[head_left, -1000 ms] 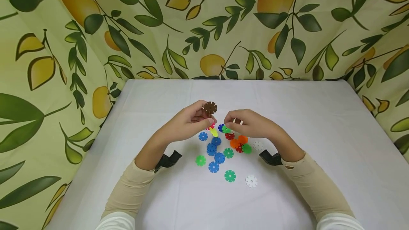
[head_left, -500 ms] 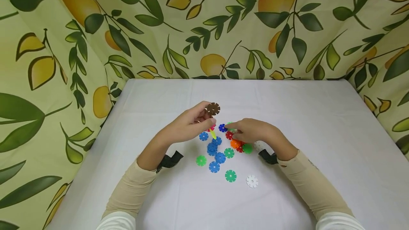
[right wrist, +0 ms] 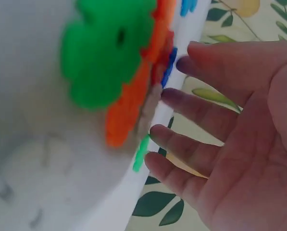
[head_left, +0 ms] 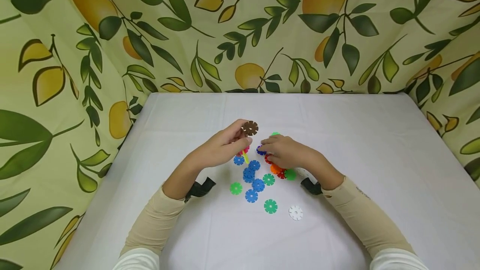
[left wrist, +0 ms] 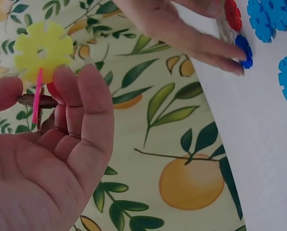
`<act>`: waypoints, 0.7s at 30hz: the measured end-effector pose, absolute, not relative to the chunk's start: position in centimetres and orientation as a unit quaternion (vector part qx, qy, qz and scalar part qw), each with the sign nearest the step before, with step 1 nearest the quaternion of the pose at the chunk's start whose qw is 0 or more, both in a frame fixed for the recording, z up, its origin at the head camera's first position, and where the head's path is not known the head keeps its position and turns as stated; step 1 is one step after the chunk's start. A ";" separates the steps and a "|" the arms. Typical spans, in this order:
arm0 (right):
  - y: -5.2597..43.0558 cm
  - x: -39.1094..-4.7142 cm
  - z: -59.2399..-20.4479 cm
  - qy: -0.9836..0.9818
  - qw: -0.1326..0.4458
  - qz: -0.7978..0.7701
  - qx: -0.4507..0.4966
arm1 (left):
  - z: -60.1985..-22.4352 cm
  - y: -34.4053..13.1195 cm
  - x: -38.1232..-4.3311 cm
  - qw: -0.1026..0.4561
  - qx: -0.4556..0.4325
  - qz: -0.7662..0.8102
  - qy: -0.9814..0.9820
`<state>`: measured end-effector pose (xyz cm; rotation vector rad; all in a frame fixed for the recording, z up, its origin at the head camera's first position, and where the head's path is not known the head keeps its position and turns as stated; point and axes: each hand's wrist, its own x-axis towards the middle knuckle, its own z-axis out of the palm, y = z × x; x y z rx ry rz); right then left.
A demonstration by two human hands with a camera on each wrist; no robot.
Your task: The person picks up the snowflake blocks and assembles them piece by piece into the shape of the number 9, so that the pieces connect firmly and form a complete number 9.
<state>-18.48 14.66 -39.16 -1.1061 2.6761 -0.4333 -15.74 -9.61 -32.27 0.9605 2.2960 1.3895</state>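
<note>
My left hand (head_left: 221,147) is raised and pinches a small joined cluster of notched plastic snowflake discs. A brown disc (head_left: 250,128) stands up at its top. In the left wrist view, a yellow disc (left wrist: 35,48) and a pink disc (left wrist: 37,98), seen edge-on, slot into the cluster. My right hand (head_left: 290,152) reaches low over the loose discs, fingers extended and spread. Its fingertips touch a dark blue disc (left wrist: 245,53). A light green disc (head_left: 275,133) lies just beyond the fingers. Partly under the hand is a red disc (head_left: 268,158).
Several light blue discs (head_left: 258,185) lie between the forearms on the white tablecloth (head_left: 202,236). Orange discs (head_left: 275,169) and a green disc (head_left: 290,174) overlap by the right wrist. A white disc (head_left: 295,213) sits nearer. A patterned curtain (head_left: 247,32) hangs behind the table.
My right hand has gone from curled fingers over the blue and green discs to spread fingers lower down. The light green disc has shifted away toward the back. The left hand stays nearly still.
</note>
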 end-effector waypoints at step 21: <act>12.4 -16.3 -39.2 0.889 0.142 -0.164 -0.402 | -32.1 -9.9 -15.9 0.208 0.326 0.576 0.720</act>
